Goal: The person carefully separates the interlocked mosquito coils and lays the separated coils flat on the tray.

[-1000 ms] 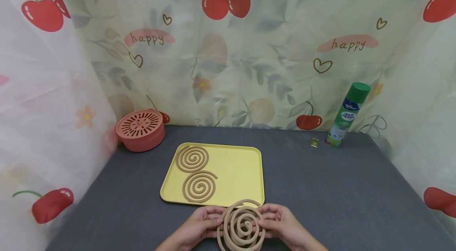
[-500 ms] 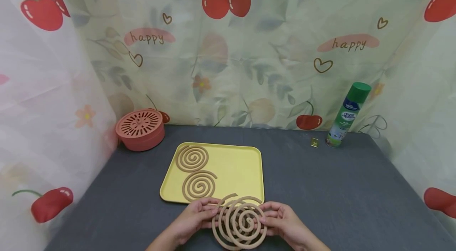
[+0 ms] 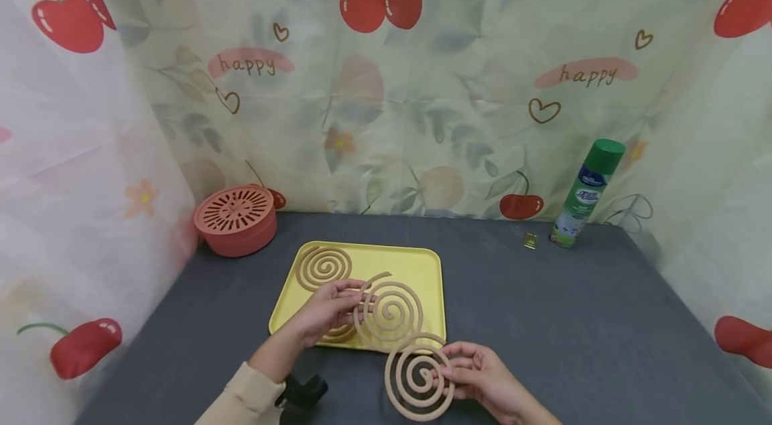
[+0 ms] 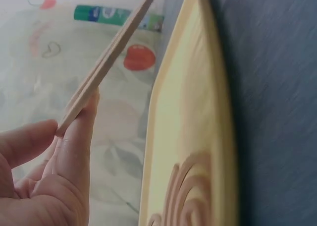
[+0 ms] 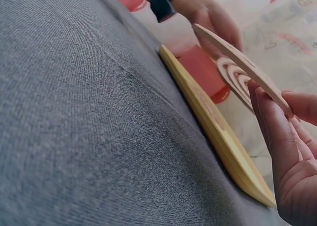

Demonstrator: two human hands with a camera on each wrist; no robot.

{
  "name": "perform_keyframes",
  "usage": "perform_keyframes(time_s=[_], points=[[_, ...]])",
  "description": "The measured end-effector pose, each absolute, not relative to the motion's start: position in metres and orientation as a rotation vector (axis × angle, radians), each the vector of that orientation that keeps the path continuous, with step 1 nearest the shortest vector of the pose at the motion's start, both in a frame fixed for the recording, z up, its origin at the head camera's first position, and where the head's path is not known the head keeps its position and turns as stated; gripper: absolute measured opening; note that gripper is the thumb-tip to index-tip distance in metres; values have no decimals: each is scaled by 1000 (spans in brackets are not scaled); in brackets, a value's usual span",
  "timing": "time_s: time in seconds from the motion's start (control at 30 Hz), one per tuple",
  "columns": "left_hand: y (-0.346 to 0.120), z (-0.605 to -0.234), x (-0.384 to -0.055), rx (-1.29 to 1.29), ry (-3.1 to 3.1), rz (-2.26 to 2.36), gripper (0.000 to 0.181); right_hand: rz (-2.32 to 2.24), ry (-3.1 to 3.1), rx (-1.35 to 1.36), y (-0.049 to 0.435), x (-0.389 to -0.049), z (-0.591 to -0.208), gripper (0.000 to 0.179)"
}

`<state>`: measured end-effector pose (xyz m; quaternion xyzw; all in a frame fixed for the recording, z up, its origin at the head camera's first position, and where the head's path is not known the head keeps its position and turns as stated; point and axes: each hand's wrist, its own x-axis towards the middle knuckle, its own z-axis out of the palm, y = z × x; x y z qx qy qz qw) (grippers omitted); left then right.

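Note:
My left hand (image 3: 326,312) pinches a brown mosquito coil (image 3: 420,312) by its left edge, over the yellow tray (image 3: 425,271). In the left wrist view that coil (image 4: 106,62) shows edge-on, tilted and clear of the tray, between thumb and fingers. Nearer the front, my right hand (image 3: 482,378) grips a second mosquito coil (image 3: 391,381) at its right side, just in front of the tray. One more coil (image 3: 326,267) lies at the tray's back left. Another coil (image 3: 339,334) below it is mostly hidden by my left hand.
A round red slotted box (image 3: 238,220) stands at the table's back left. At the back right are a green spray can (image 3: 582,200) and a small gold metal piece (image 3: 530,240). Dark cloth (image 3: 531,318) covers the table, and printed curtains (image 3: 398,110) enclose it.
The two coils, stacked together between both hands, have come apart. My left hand has carried one forward over the tray, while my right hand has stayed nearly still with the other.

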<state>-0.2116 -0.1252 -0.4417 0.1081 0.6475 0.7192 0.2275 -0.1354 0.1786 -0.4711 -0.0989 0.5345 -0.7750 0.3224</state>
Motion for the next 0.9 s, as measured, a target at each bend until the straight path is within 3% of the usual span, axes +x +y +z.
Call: perform_keyframes(time_s=[0.53,0.9], points=[[-131,-447,-279,88,1843,2022,43,-2019,1430,-212,179,-134,-474,26],[-126,-450,-302,-89,1829,2061,44,-2025,1430,-186,183,-133,-472,28]])
